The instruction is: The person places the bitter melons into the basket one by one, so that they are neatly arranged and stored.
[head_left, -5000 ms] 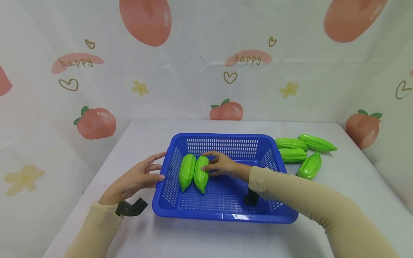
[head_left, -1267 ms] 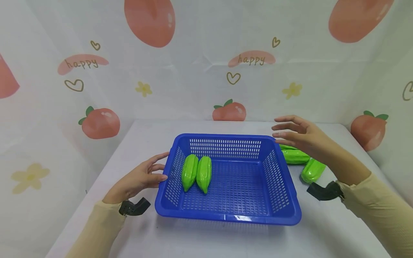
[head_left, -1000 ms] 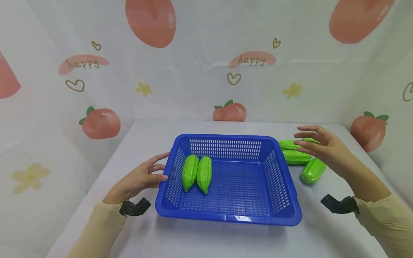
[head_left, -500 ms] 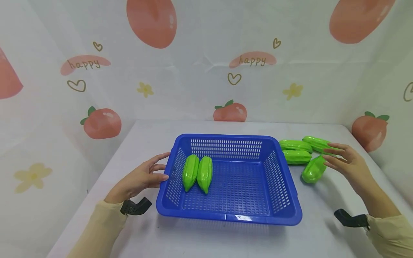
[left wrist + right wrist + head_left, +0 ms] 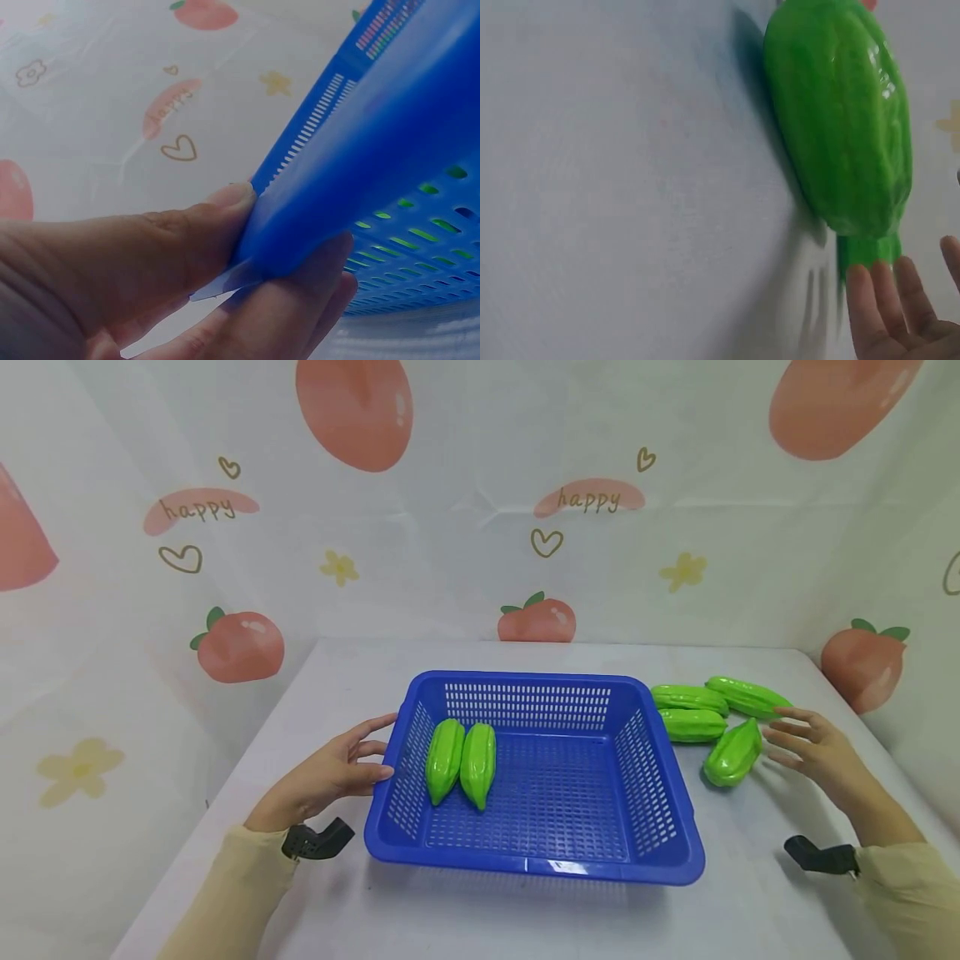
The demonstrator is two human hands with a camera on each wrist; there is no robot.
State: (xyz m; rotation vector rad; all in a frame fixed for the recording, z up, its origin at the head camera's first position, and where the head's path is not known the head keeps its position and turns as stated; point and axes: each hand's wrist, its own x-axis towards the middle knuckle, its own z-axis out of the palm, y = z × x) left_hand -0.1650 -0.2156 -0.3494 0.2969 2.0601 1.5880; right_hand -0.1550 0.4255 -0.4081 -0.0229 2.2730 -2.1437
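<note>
While the left sleeve [image 5: 228, 889] covers the arm left of the blue basket [image 5: 480, 860], a small black gadget [image 5: 318, 841] sits on that wrist, nearer to the basket. Next comes the left hand [image 5: 333, 774]. It holds the basket's left rim tight, with the thumb on one side and fingers on the other.

Inside the basket, close to its left wall, one green vegetable [image 5: 446, 762] lies next to a second green vegetable [image 5: 478, 766]. Their thin tips point to the basket's front.

To the right of the basket, four more lie on the white table [image 5: 735, 893]. Just beside its right wall are a back vegetable [image 5: 688, 698] and a middle vegetable [image 5: 693, 726], both lying sideways. A little farther right of the basket are a near vegetable [image 5: 733, 753] and a far vegetable [image 5: 748, 697].

The right hand [image 5: 821, 756] is farthest from the basket on that side, just beside the near vegetable. Its fingers are held wide, with gaps between them, and it has nothing in it. Behind the basket hangs a pale cloth [image 5: 450, 560] with peaches on it.
</note>
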